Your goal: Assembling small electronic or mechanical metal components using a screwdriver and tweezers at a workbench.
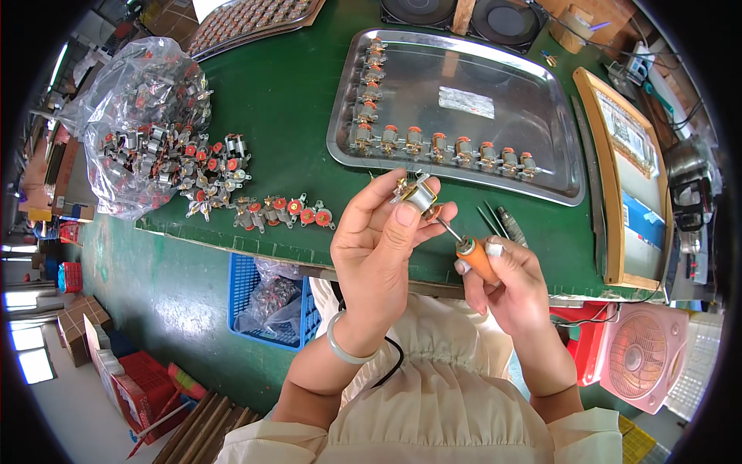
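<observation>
My left hand [376, 246] pinches a small electric motor [420, 194] between thumb and fingers, above the table's front edge. The motor has a silver metal can and brass-coloured parts. My right hand [506, 277], with white wraps on its fingers, grips an orange-handled screwdriver [477, 260]. Its thin metal shaft points up and left to the motor's lower end; whether the tip touches is hidden by my fingers. Just beyond my hands lies a metal tray [525, 93], where motors with red-orange ends [439, 144] stand in an L-shaped row along the left and near sides.
Loose motors [282, 211] lie on the green table [270, 100], left of my hands, beside a full clear plastic bag [147, 93]. Tweezers [491, 220] and a dark-handled tool [511, 226] lie near my right hand. A wooden frame [613, 178] stands right; a blue crate [242, 290] sits below.
</observation>
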The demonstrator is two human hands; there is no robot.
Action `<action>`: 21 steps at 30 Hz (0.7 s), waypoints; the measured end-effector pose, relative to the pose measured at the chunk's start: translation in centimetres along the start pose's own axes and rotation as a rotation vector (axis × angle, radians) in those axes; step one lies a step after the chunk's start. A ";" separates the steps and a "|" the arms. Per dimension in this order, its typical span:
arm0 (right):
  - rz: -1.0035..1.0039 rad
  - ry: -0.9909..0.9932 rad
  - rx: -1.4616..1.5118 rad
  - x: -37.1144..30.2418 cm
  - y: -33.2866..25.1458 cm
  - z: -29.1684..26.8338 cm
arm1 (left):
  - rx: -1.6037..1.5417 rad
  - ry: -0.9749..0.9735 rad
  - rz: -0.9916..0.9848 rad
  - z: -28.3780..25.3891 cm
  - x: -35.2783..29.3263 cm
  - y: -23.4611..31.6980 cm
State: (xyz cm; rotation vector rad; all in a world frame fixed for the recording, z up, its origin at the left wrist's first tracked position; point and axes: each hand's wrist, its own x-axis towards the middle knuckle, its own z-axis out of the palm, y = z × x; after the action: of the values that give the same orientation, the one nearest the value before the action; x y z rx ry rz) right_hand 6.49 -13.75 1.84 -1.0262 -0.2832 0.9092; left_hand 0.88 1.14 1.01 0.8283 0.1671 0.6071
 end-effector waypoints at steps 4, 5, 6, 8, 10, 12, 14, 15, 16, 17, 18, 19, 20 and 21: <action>0.014 0.133 -0.117 -0.2 -0.5 0.3 | 0.013 -0.012 -0.016 -0.1 0.0 -0.1; -0.071 0.196 -0.229 -0.3 -0.6 0.3 | 0.015 -0.008 -0.030 -0.1 0.0 0.0; -0.069 0.198 -0.229 -0.4 -0.9 0.2 | 0.014 -0.008 -0.033 -0.1 0.1 0.0; -0.241 0.286 -0.219 -0.3 -1.5 -0.7 | 0.023 -0.037 -0.034 -0.4 0.3 0.1; -0.298 0.249 -0.103 -0.5 -2.7 -1.6 | 0.111 -0.118 -0.016 -0.5 0.3 -0.1; -0.417 0.279 -0.206 -0.9 -3.9 -1.3 | 0.194 -0.206 -0.006 -0.7 0.2 -0.3; -0.558 0.147 -0.393 -0.4 -4.9 -2.0 | 0.414 -0.451 -0.057 -1.2 0.2 -0.8; -0.705 0.124 -0.793 -0.2 -5.8 -1.5 | 0.513 -0.517 -0.070 -1.6 0.3 -1.2; -0.835 0.090 -1.195 0.0 -6.0 -1.1 | 0.514 -0.521 -0.079 -1.8 0.3 -1.4; -0.830 0.098 -1.191 0.3 -5.6 -0.6 | 0.635 -0.542 -0.056 -1.9 0.2 -1.5; -0.720 0.164 -0.965 0.5 -5.1 0.1 | 0.756 -0.563 -0.032 -2.0 0.1 -1.6; -0.609 0.224 -0.741 0.6 -4.8 0.3 | 0.792 -0.562 -0.003 -1.8 0.1 -1.6; -0.605 0.228 -0.737 0.8 -4.6 0.1 | 0.793 -0.563 -0.009 -1.9 0.1 -1.7; -0.654 0.205 -0.746 1.3 -4.4 -0.2 | 0.798 -0.562 0.004 -2.0 0.2 -1.8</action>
State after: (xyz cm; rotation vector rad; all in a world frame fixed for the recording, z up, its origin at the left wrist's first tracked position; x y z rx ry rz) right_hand 9.67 -13.78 5.16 -1.5632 -0.7658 0.0763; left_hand 1.08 1.58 -1.61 1.7377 -0.1218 0.2748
